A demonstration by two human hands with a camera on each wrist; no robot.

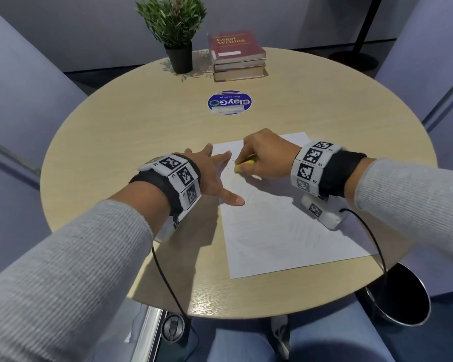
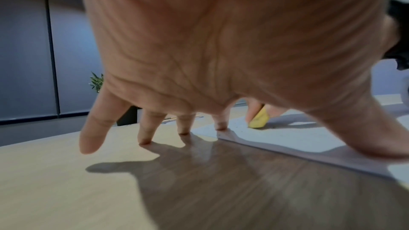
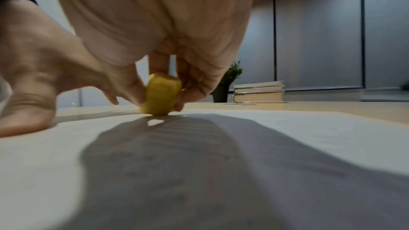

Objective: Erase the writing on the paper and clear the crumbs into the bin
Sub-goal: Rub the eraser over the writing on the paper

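Note:
A white sheet of paper (image 1: 285,228) lies on the round wooden table (image 1: 115,142), with faint pencil lines across it. My right hand (image 1: 264,155) pinches a yellow eraser (image 1: 242,167) and presses its end on the paper near the top left corner. From the right wrist view the eraser (image 3: 161,93) stands on the sheet (image 3: 309,137) between thumb and fingers. My left hand (image 1: 215,173) is spread flat, its fingers straight. Its forefinger and thumb press the paper's left edge (image 2: 287,139), the other fingertips (image 2: 145,139) the table. Tiny dark crumbs dot the paper by the eraser (image 2: 258,118).
A black bin (image 1: 400,296) stands on the floor at the table's right front edge. At the back are a potted plant (image 1: 175,35) and a stack of three books (image 1: 237,56), with a round blue sticker (image 1: 229,102) before them. Grey chairs flank the table.

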